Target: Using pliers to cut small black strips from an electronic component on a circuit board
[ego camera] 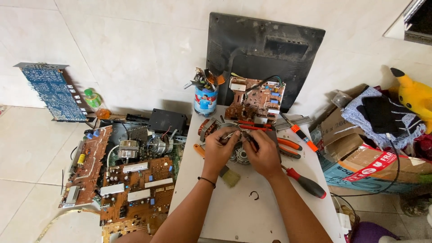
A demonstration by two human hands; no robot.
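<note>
Both hands meet over the middle of a small white table (pixel 270 211), working on a round grey metal motor part (pixel 240 156) that sits between them. The part looks like a cast disc with dark openings near its hub, and thin bare wires (pixel 230 133) loop up from it toward the fingers. The left hand (pixel 218 150) is curled narrow, its fingertips pinching those wires at the part's far left edge; a dark band circles the wrist. The right hand (pixel 265 156) is also closed tight, gripping what appears to be a slim red-handled tool (pixel 250 143) against the part, though the tip is hidden by the fingers. Just right of the hands lie orange-handled pliers (pixel 289 147) and a red-and-black screwdriver (pixel 307 183). A small brush (pixel 227 174) lies just near of the left hand. At the table's far edge stands a tin can full of tools (pixel 205 100), beside a brown circuit board (pixel 255 100) leaning on a black monitor shell (pixel 263 54). More circuit boards (pixel 135 189) cover the floor to the left.
</note>
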